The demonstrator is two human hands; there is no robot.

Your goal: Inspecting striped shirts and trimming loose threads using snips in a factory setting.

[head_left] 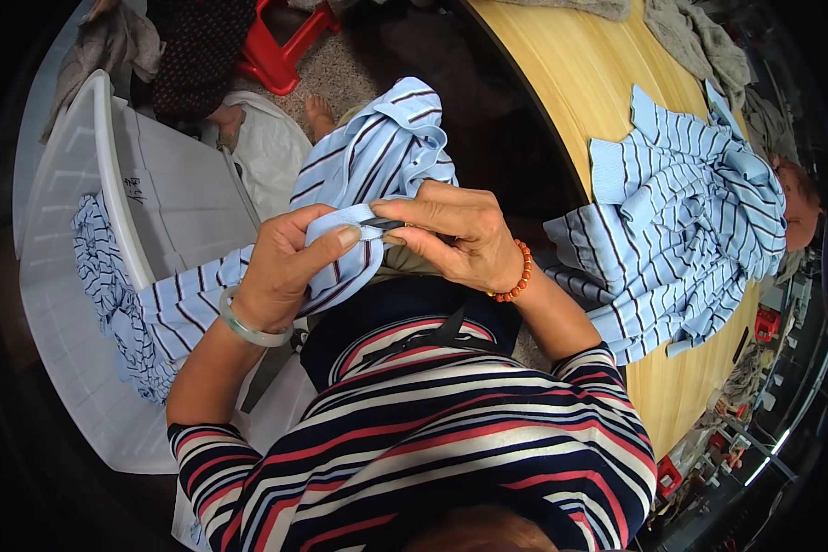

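Note:
A light-blue knit garment (363, 161) with dark and white stripes lies across my lap. My left hand (285, 262) is closed on its plain blue edge band, with the thumb pressed on top. Facing it, my right hand (465, 230) pinches a small dark, narrow tool (382, 223). The tool's tip touches the band close to my left thumb. My right fingers cover much of the tool, so its exact kind is unclear. One end of the striped cloth runs left beneath my left wrist toward a white bin.
The white plastic bin (110, 184) at left holds more striped knitwear (110, 294). On the wooden table (561, 74) at right lies a heap of striped garments (681, 212), with a person's hand (794, 202) beside it. A red stool (281, 55) and another person's feet are at the far side.

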